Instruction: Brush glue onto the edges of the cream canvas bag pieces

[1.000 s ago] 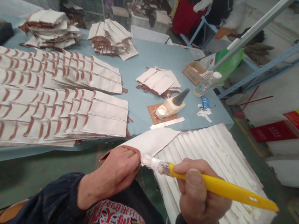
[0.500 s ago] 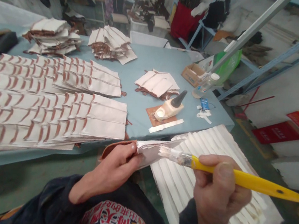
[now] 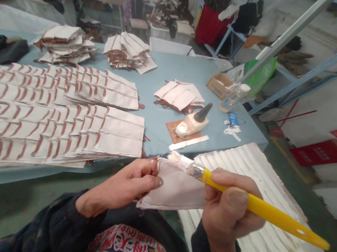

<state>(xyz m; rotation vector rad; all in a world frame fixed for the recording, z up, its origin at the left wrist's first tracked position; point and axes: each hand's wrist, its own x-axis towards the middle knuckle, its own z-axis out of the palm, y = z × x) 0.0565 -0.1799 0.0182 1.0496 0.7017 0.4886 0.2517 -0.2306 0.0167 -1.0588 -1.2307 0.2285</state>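
My left hand is closed on the left end of a flat, off-white fabric piece with stitched edges. In my right hand is a yellow-handled paintbrush, gripped between thumb and fingers. Its bristles, coated with white paste, lie along the top edge of the piece near my left thumb. Below and right of it, a board carries rows of white strips. On the table just beyond stands a cream container with a dark cone-shaped top, resting on a brown square.
Overlapping rows of off-white pieces with brown edges cover the table's left side. Bundles of similar pieces lie farther back. A clear jar, a small cardboard box and a blue packet stand near the right edge.
The brush has moved left along the top edge toward my left hand. The fabric piece has turned, so its broad face now shows more.
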